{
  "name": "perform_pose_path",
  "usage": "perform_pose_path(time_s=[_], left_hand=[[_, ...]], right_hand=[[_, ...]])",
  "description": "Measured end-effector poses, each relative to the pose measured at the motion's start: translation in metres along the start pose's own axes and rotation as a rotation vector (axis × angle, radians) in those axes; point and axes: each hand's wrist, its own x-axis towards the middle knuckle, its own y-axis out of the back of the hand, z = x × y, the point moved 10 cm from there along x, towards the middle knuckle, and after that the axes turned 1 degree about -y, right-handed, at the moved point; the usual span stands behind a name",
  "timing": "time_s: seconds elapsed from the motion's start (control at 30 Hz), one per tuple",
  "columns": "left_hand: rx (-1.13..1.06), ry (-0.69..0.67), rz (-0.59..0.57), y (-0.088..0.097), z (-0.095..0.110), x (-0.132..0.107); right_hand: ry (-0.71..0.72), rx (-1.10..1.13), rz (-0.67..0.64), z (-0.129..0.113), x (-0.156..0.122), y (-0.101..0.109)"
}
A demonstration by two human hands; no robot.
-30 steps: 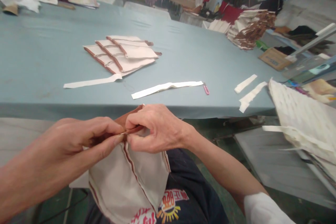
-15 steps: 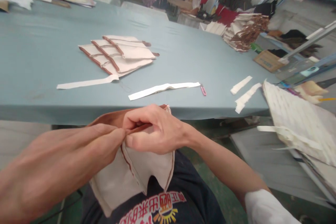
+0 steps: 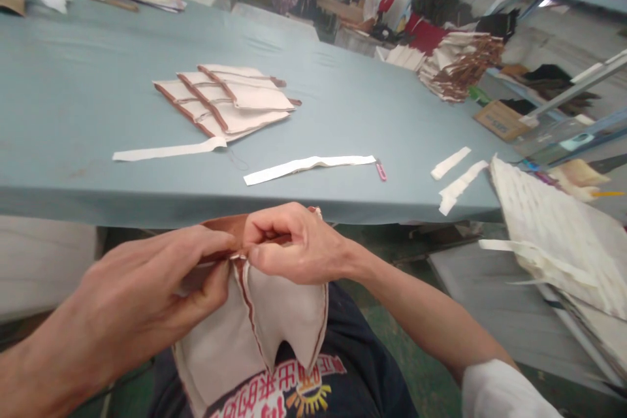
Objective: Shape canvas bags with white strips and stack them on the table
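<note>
- Pinching the cream cloth piece (image 3: 220, 346) at its brown-banded top, left hand (image 3: 169, 281) and right hand (image 3: 298, 245) sit close together above the lap (image 3: 365, 353), by the near edge of the table (image 3: 362, 104).
- Long seams look sewn; the top seems in progress — what remains, I cannot tell.
- Brown-lined middle seam, lower edge uneven.

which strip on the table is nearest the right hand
The strip by the pink tool, beyond the right hand; the left strip and two right strips lie farther away.

On the blue-green bench (image 3: 353, 111) we see a small pink tool (image 3: 381, 172) beside a white strip (image 3: 277, 172); farther right, a cardboard box (image 3: 498, 120).
</note>
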Motion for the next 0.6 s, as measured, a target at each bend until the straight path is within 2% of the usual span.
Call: perform_pose_path(time_s=[0.07, 0.13, 0.2, 0.3, 0.43, 0.53, 0.6], left_hand=[[0.026, -0.133, 0.044, 0.003, 0.019, 0.001], [0.025, -0.188, 0.049, 0.003, 0.026, 0.001], [-0.006, -0.136, 0.016, 0.000, 0.021, 0.000], [-0.140, 0.045, -0.064, -0.009, 0.006, -0.002], [-0.345, 0.193, -0.122, -0.015, -0.008, -0.002], [-0.383, 0.227, -0.178, -0.022, -0.020, -0.003], [-0.343, 0.154, -0.206, -0.026, -0.020, -0.004]], right_hand=[[0.073, -0.067, 0.043, -0.006, -0.004, 0.001], [0.144, -0.153, 0.096, -0.011, -0.008, 0.002], [0.221, -0.252, 0.157, -0.015, -0.012, 0.001], [0.307, -0.362, 0.208, -0.017, -0.016, -0.004], [0.303, -0.374, 0.217, -0.012, -0.015, -0.006], [0.307, -0.355, 0.213, -0.014, -0.015, -0.005], [0.311, -0.345, 0.206, -0.014, -0.016, -0.005]])
